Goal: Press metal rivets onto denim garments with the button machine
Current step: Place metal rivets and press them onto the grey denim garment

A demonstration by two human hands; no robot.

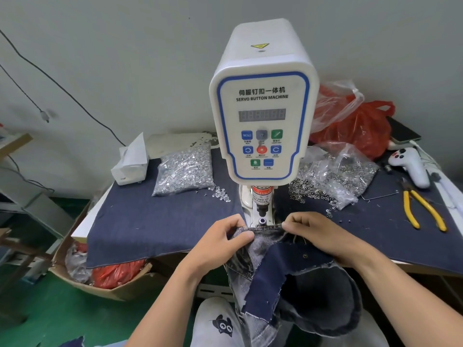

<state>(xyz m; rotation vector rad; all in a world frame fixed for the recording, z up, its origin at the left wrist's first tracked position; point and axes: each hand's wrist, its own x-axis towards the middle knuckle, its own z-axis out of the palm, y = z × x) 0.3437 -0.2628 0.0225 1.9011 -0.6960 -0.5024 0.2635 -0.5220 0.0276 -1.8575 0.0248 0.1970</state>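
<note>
A white servo button machine stands at the middle of the table, its press head pointing down at a small die. A dark denim garment hangs from the table's front edge into my lap. Its top edge is stretched flat just in front of the die. My left hand pinches that edge on the left, beside a small rivet. My right hand pinches it on the right. Another rivet shows on the denim below.
A clear bag of silver rivets lies left of the machine, a bag of ring parts to the right. Yellow pliers, a white controller, red bags and a tissue box sit around. A cardboard box stands on the floor left.
</note>
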